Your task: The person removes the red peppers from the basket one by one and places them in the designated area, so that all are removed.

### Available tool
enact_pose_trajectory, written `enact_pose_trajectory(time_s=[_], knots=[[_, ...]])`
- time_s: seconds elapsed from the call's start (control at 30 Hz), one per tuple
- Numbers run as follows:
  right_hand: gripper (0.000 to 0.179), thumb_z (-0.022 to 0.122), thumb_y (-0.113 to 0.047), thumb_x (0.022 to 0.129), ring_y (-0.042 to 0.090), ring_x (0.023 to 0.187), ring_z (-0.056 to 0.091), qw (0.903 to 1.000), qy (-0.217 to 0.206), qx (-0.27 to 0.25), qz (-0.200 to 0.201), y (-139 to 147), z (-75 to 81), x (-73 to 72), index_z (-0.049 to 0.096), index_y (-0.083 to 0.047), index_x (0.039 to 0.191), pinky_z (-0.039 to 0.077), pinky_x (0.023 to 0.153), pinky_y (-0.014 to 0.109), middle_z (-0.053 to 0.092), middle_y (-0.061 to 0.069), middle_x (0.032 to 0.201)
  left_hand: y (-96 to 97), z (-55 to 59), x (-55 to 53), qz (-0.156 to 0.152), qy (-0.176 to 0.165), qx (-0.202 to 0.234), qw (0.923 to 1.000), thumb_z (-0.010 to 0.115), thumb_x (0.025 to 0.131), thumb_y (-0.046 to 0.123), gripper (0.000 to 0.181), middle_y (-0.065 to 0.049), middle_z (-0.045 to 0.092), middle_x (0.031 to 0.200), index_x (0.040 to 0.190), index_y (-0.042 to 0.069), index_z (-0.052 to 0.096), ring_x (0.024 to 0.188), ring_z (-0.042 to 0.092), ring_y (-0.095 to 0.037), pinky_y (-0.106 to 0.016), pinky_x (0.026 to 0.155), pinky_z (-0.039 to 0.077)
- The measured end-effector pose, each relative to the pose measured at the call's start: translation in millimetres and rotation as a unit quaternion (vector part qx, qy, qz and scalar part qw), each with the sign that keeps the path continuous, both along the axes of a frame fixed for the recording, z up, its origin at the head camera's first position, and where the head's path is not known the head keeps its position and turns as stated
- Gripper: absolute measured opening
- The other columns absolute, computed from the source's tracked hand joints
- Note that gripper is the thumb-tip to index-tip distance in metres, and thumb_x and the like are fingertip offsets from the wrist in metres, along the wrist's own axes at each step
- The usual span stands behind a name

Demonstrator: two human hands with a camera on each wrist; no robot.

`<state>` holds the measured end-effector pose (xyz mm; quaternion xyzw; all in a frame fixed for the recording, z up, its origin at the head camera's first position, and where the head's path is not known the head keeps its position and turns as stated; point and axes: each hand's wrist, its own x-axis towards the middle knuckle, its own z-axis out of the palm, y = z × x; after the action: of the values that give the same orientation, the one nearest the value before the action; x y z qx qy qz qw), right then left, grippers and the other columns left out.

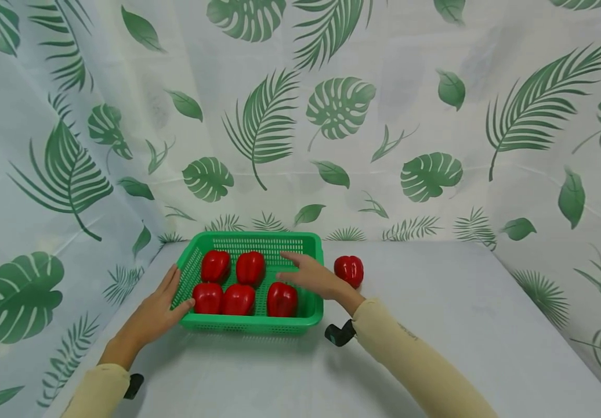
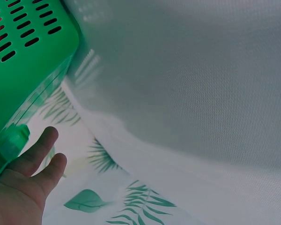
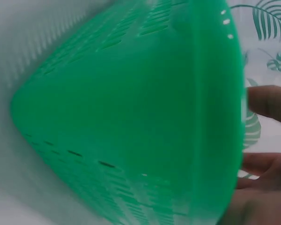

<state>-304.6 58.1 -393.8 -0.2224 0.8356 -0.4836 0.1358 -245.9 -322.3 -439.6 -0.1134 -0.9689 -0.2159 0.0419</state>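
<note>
Several shiny red bell peppers (image 1: 238, 299) lie in a green perforated plastic basket (image 1: 252, 322). One more red bell pepper (image 1: 353, 268) lies on the table just right of the basket. My left hand (image 1: 155, 313) is at the basket's left side, fingers extended along the rim and thumb by the front left corner. In the left wrist view, two of its fingers (image 2: 49, 140) show straight beside the basket. My right hand (image 1: 315, 276) reaches over the basket's right side, fingers spread above the front right pepper, holding nothing. The basket wall partly hides this hand in the right wrist view.
The table (image 1: 410, 325) has a pale cover. Behind it and along the left hangs a white curtain (image 1: 373, 203) printed with green leaves, close to the basket's back and left edges.
</note>
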Motion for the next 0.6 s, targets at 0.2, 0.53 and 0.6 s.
enact_pose_trajectory(time_s=[0.2, 0.53, 0.6], knots=[[0.067, 0.072, -0.023, 0.1, 0.041, 0.143, 0.046, 0.9988, -0.009, 0.043, -0.024, -11.0, 0.0, 0.0, 0.048, -0.003, 0.16, 0.05, 0.107, 0.064, 0.05, 0.019, 0.159, 0.5, -0.1, 0.0, 0.001, 0.002, 0.001, 1.0, 0.057, 0.106, 0.052, 0.096, -0.032, 0.011, 0.173, 0.164, -0.014, 0.017, 0.146, 0.035, -0.062, -0.076, 0.106, 0.042], [0.058, 0.075, -0.017, 0.099, 0.039, 0.135, 0.055, 0.9952, -0.024, 0.095, -0.004, -17.7, 0.5, -1.4, 0.057, 0.002, 0.151, 0.054, 0.104, 0.059, 0.059, 0.021, 0.15, 2.3, 1.2, 3.1, 0.003, -0.002, 0.004, 1.0, 0.057, 0.106, 0.05, 0.095, -0.033, 0.011, 0.173, 0.164, -0.015, 0.018, 0.147, 0.034, -0.062, -0.077, 0.107, 0.041], [0.055, 0.075, -0.016, 0.1, 0.038, 0.132, 0.058, 0.9946, -0.026, 0.1, 0.002, -18.9, -0.2, -2.0, 0.059, 0.003, 0.149, 0.054, 0.104, 0.058, 0.062, 0.021, 0.147, 2.5, 1.8, 3.3, 0.002, -0.001, 0.004, 1.0, 0.057, 0.106, 0.05, 0.095, -0.033, 0.011, 0.173, 0.164, -0.015, 0.018, 0.147, 0.034, -0.062, -0.077, 0.107, 0.041]])
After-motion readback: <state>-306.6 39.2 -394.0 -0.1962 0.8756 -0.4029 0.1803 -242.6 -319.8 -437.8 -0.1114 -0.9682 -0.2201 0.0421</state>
